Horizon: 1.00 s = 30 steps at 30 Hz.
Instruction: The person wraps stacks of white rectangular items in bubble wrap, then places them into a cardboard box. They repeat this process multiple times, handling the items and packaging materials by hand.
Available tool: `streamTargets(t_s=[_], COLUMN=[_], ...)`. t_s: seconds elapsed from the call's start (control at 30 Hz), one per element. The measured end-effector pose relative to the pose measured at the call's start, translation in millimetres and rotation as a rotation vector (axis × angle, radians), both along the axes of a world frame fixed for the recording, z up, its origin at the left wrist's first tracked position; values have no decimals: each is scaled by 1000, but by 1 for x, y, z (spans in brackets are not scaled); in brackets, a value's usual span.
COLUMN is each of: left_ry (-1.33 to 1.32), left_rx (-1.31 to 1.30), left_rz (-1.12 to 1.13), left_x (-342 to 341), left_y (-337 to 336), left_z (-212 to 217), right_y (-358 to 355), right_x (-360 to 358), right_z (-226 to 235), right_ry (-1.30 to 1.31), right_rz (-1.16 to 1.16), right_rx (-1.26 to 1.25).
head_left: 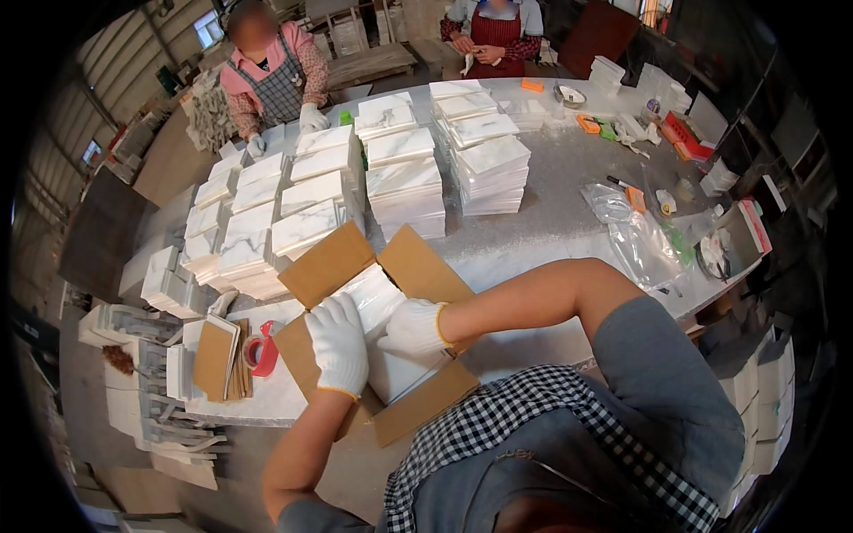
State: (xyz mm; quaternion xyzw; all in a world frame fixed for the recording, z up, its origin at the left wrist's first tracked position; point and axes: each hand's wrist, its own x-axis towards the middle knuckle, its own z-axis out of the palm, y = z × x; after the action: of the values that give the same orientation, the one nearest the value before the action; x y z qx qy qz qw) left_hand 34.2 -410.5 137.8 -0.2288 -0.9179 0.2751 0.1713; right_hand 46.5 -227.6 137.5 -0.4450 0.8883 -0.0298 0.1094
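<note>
An open cardboard box with its flaps folded out is tilted in front of me at the table's near edge. Inside it sits a white tile stack, its upper end covered in shiny clear plastic. My left hand, in a white knit glove, bends its fingers over the stack's left side by the box wall. From the right, my right hand, gloved too, reaches in with curled fingers against the plastic-covered tiles. The fingertips of both hands are partly hidden.
Tall stacks of marble-patterned tiles stand beyond the box. At left lie a red tape dispenser and cardboard pieces. Plastic bags and a red box are at right. Two people work across the table.
</note>
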Motion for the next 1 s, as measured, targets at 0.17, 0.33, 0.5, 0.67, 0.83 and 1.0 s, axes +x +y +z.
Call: streamTargets(t_s=[0.17,0.33,0.5,0.67,0.83,1.0], left_ry=[-433,-722,-789,-766,-756,-994], left_rx=[241,448,295,207,281,175], left_rz=[-49,14,-46,-151,-110,21], left_x=[34,13,1,1,6,3], left_y=[20,4,10,10,10,40], left_z=[0,-24,-38,-45,-36,-2], right_y=[-5,-5,2,14,47,115], right_x=[-6,-7,1,12,38,67], right_z=[-12,-31,6,33,68,69], right_ry=[-119,32,-23,-102,26,249], right_rz=[-111,-85,21,20,-97,-268], right_rx=[89,22,127,-18,-390,-780])
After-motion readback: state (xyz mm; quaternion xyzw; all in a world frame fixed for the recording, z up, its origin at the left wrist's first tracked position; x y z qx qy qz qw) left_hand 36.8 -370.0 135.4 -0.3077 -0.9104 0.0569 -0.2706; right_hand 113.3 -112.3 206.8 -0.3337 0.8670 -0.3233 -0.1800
